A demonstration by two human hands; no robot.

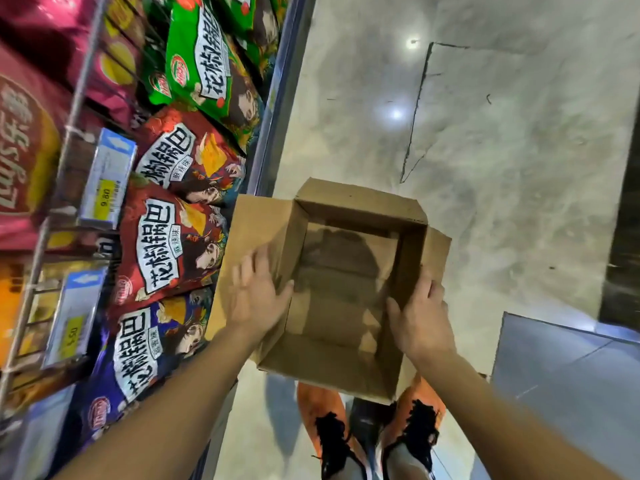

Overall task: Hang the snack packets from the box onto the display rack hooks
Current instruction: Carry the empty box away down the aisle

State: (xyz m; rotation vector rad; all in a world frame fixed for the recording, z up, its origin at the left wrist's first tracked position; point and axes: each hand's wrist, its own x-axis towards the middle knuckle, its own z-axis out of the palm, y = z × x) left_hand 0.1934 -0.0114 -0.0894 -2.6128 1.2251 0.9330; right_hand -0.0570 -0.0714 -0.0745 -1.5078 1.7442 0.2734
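– Two forearms reach in from the bottom of the view. Right grip (420,318) clamps the right wall of the box (360,206), thumb inside and fingers curled round the outside. Left grip (258,296) is smeared. Its fingers look spread and straight, flat against the left wall and flap, curled on nothing.

– Where is the box?

– Held in the air over the floor (502,150), above a pair of orange shoes (332,441), just beside the rack (74,109). Flaps open. Only bare cardboard shows inside.

– Which step, then?

– My read is that hanging is done or nearly so. Packets line the rack's near edge: green packets (211,64) farthest from the camera, red packets (166,244) in the middle, a purple packet (145,344) nearest. The next move likely calls for a firm two-handed hold to take the empty box away. For that, the left grip would first have to close on the wall.

– Any writing?

– All three colours carry 花椒锅巴 in a white panel, and the red ones add 麻辣味. The round logo is too small to read. A pink bag (20,147) farther left shows "Lay's" with 乐事. One price tag (107,181) reads 9.80; a lower tag is too blurred.
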